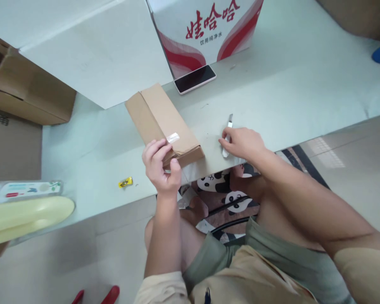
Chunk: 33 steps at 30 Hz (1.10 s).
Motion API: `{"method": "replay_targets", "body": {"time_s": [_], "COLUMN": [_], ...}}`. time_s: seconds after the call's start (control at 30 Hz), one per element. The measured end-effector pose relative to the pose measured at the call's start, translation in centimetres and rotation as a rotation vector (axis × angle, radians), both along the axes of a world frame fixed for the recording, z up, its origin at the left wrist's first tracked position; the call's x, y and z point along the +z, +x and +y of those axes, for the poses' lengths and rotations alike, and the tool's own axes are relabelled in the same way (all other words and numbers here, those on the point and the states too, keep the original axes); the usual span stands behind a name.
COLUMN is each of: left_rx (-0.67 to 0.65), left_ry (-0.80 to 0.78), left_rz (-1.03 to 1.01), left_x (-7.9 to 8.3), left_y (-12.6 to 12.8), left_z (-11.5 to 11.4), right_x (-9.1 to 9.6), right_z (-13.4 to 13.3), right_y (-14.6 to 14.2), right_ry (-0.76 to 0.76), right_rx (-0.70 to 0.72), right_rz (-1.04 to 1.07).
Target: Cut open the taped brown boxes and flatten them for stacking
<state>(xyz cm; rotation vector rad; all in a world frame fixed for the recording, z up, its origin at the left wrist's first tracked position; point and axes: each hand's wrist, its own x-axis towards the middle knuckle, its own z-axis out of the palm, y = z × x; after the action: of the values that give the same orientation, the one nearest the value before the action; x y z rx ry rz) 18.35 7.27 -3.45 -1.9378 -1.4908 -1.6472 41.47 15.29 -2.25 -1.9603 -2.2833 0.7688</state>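
Note:
A flat brown cardboard box (160, 120) lies slantwise on the pale grey-green table (272, 101), with a short strip of clear tape (172, 137) across its near end. My left hand (161, 165) grips that near corner, fingers curled over the top and thumb on the side. My right hand (240, 143) rests on the table to the right of the box, fingers closed on the handle of a small utility knife (228, 126). The blade end points away from me, apart from the box.
A phone (195, 79) lies face up behind the box, against a white carton with red lettering (209, 29). Brown cartons (22, 84) stand at the far left. A yellow wrapper (126, 182) lies near the table's front edge. A pale yellow lid and clear container (25, 202) sit at left.

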Motion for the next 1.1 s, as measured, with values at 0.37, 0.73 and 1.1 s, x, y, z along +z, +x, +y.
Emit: {"method": "replay_targets", "body": {"time_s": [0.37,0.73,1.1], "left_rx": [0.162,0.134,0.083], "left_ry": [-0.024,0.097,0.059], "left_rz": [0.089,0.029,0.048], "left_x": [0.6,-1.0,-1.1], "left_y": [2.8,2.5,1.9], "left_z": [-0.4,-0.2,-0.8], "right_x": [1.7,3.4,3.1], "right_z": [-3.1,-6.8,-7.5], "right_y": [-1.2,-4.1,-4.5], "right_ry": [0.576,0.692,0.877], "right_rx": [0.05,0.508,0.549], "right_rz": [1.058,0.981,0.635]}}
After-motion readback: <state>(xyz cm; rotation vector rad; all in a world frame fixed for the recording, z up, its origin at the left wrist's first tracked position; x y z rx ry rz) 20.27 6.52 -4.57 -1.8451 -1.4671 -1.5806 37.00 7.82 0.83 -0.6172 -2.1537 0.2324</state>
